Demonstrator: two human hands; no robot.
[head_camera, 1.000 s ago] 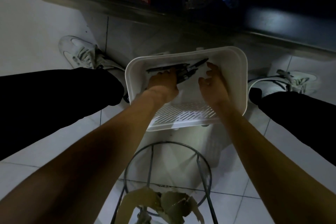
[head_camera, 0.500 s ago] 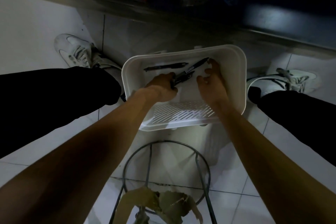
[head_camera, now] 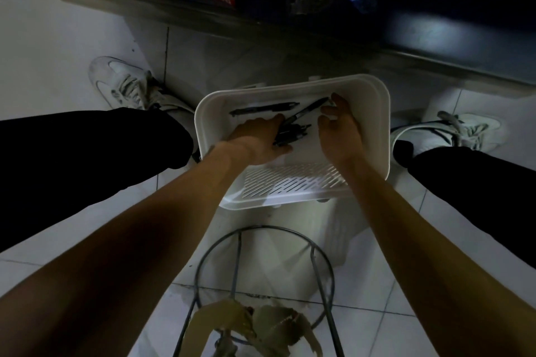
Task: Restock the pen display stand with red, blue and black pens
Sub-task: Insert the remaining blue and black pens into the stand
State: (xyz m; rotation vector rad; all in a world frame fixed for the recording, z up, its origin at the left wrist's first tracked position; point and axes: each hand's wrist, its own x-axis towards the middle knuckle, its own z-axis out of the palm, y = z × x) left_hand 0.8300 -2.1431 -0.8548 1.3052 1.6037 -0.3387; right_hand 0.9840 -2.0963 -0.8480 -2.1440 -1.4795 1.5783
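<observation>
Clutching a bundle of pens [head_camera: 293,134], the left hand [head_camera: 255,136] has drawn back nearward, leaving a loose pen [head_camera: 264,109] by the far wall. The right hand [head_camera: 339,130] curls at the far tip of a slanted pen [head_camera: 307,110]; whether that grip pinches, I cannot tell. Slim dark barrels in a smooth white basket [head_camera: 383,124] with a slotted near wall: gathering looks nearly done.

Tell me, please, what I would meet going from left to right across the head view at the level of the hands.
left sneaker → left hand → bunch of pens in its grip → right hand → right sneaker
</observation>
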